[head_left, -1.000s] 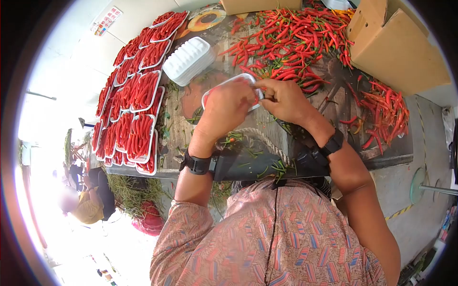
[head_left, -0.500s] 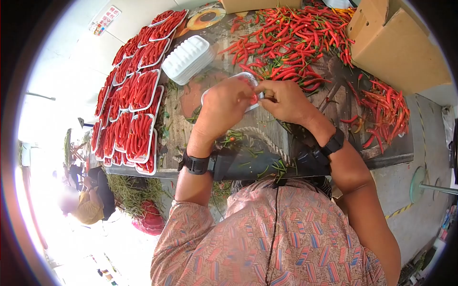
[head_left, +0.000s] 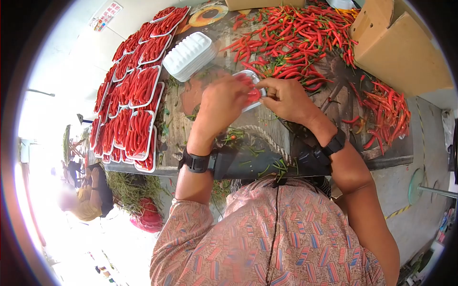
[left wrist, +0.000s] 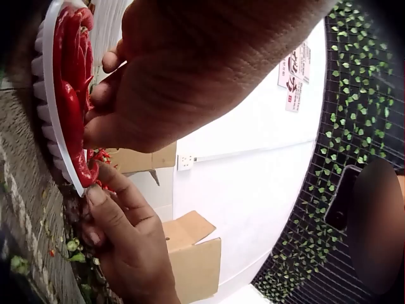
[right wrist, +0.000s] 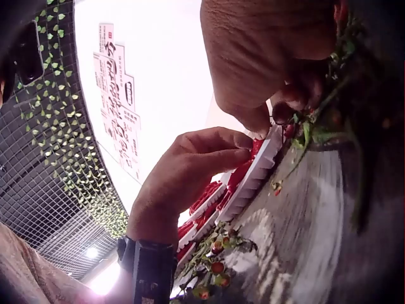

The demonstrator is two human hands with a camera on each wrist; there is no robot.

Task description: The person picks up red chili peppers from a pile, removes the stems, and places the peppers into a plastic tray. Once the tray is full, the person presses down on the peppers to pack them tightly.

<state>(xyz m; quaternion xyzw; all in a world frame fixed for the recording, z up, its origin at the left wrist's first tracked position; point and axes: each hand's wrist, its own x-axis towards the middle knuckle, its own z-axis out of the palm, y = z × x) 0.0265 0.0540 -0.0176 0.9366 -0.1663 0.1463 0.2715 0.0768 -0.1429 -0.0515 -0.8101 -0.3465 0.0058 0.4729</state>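
Note:
A small white foam tray (head_left: 247,107) of red chilies (left wrist: 74,114) lies between my hands, tilted sideways in the wrist views. My left hand (head_left: 220,99) is over its left part, blurred in the head view. Thumb and finger of that hand (right wrist: 209,152) come together at a red chili in the tray. My right hand (head_left: 286,99) grips the tray's right end, its thumb (left wrist: 98,196) at the white rim beside the chili tips. Part of the tray is hidden under my left hand.
Filled chili trays (head_left: 143,88) stand in overlapping rows at left. A stack of upturned white trays (head_left: 189,56) is beyond my left hand. Loose chilies (head_left: 296,43) heap at the back, with another pile (head_left: 384,112) at right by a cardboard box (head_left: 400,47). A rope (head_left: 272,143) lies nearer me.
My left hand has shifted slightly left, showing more of the tray and chilies at its right end. The right hand has stayed almost in place at the tray's end.

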